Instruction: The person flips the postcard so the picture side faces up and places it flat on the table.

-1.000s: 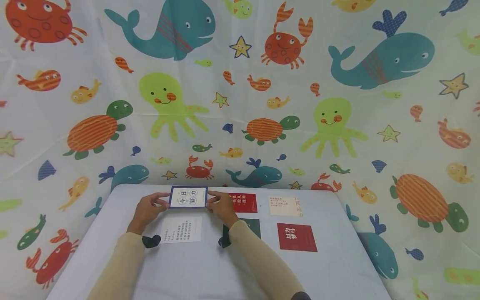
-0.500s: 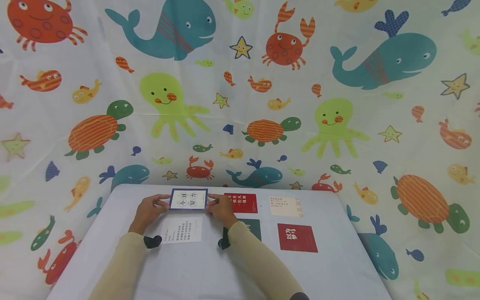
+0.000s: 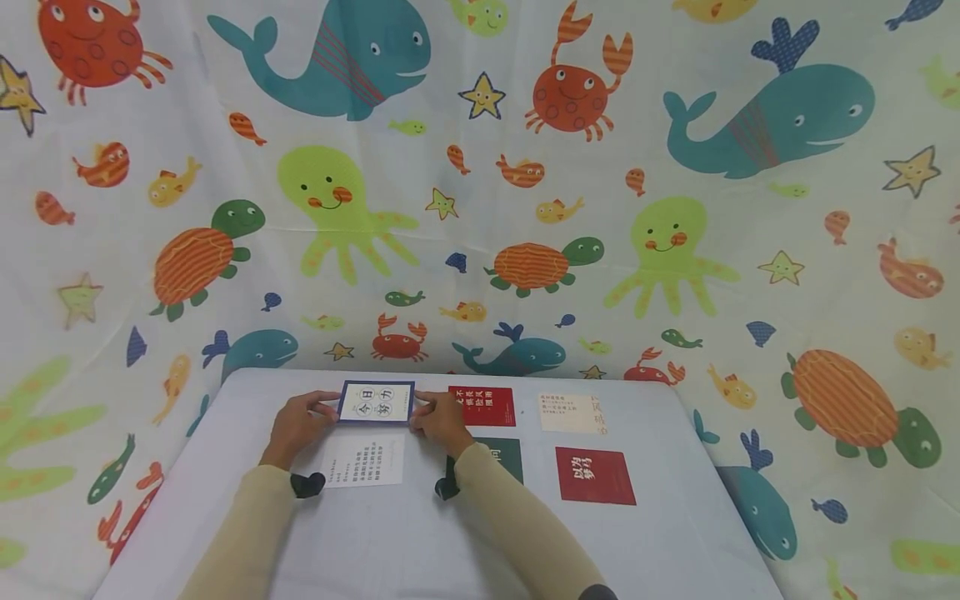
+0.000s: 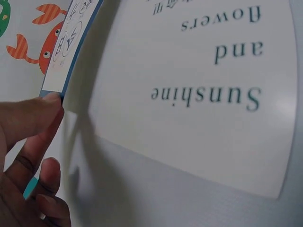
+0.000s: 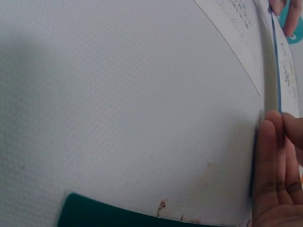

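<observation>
A blue-bordered white card [image 3: 377, 417] with circled dark characters is held up between both hands at the table's back left. My left hand [image 3: 295, 427] pinches its left end; in the left wrist view the thumb [image 4: 33, 116] presses on the corner of the card [image 4: 59, 82]. My right hand [image 3: 444, 421] pinches the opposite end between thumb and fingers [image 5: 267, 151]. The card looks tilted and raised off the cloth, casting a shadow. Just in front of it lies a white card [image 3: 363, 467] reading "Sunshine and flowers".
Right of the hands lie a red card [image 3: 491, 407], a cream card [image 3: 567, 413], a dark green card [image 3: 506, 457] partly under the right forearm, and another red card [image 3: 595, 476]. A white cloth covers the table [image 3: 420, 542]. Behind hangs a sea-animal curtain [image 3: 465, 233].
The blue-bordered card has come down slightly toward the table's front, with both hands moving along. The other cards stay where they were.
</observation>
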Demonstrator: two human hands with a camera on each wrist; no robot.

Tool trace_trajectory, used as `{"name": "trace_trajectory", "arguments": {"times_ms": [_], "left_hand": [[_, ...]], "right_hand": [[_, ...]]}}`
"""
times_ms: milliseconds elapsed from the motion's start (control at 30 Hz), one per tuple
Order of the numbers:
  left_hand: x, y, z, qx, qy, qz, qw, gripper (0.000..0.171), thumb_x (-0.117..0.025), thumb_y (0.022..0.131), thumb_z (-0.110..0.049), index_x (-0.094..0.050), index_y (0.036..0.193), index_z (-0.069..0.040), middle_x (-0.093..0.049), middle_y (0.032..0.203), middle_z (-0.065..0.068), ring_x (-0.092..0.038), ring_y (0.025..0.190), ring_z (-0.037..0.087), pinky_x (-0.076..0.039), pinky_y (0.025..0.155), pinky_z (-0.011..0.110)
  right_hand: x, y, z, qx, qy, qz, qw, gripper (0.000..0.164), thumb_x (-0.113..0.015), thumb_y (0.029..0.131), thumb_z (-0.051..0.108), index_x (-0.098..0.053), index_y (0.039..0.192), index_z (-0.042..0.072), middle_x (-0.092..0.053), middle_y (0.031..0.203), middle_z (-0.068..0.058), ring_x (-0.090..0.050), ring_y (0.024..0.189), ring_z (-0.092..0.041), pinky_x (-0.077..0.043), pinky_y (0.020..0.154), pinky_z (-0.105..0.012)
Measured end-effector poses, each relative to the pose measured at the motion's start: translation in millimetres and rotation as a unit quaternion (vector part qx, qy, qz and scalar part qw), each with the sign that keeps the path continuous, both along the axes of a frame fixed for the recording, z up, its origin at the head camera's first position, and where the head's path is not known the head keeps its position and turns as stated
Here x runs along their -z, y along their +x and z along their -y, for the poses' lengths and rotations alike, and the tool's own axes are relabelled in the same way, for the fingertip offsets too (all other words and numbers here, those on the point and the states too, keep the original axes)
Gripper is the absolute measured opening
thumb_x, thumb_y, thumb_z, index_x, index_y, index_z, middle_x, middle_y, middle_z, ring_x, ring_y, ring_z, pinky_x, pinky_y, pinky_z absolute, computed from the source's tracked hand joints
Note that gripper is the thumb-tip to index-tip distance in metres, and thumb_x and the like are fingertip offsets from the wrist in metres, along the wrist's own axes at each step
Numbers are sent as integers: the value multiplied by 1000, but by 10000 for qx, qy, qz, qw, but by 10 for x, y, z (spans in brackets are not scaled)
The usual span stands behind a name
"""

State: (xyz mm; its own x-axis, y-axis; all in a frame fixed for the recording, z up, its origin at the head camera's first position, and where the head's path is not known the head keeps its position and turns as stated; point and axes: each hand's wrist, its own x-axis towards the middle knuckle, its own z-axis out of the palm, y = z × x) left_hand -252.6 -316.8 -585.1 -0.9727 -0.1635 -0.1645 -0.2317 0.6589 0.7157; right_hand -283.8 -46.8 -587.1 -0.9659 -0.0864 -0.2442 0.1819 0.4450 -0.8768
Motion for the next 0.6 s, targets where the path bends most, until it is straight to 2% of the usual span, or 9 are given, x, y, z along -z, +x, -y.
{"name": "trace_trajectory", "arguments": {"times_ms": [333, 600], "left_hand": [[38, -25, -26, -78, -105, 88, 9999, 49, -73, 97, -10, -63, 145, -9, -74, 120, 21, -58, 120, 42, -41, 111, 65], [107, -70, -64, -152, -189, 185, 9995, 48, -69, 101, -10, -62, 148, -10, -72, 123, 22, -57, 122, 42, -41, 112, 65]], "right_hand": [[5, -39, 35, 48, 114, 272, 9996, 56, -84, 92, 13, -68, 144, 26, -74, 80, 1, -74, 71, -15, -62, 74, -26], [-51, -25, 43, -34, 359, 322, 9988, 57, -82, 93, 15, -66, 147, 21, -73, 79, 0, -73, 71, -16, -61, 74, -28]]}}
